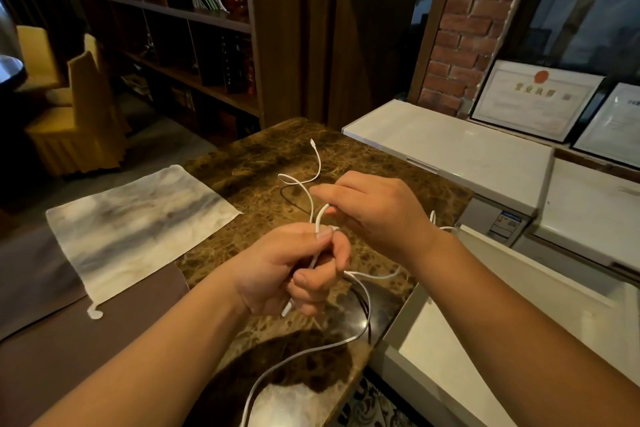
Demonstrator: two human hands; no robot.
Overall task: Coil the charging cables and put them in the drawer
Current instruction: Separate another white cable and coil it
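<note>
Above the brown marbled bench, the left hand is clenched around strands of a white charging cable, a plug end poking out below its fingers. The right hand, just beyond the left hand, pinches a loop of the same cable. Slack trails over the bench past both hands, and a pale cloth lies left of the left hand.

My left hand grips the white cable over the marble table. My right hand pinches a loop just above it. A cloth lies to the left.
</note>
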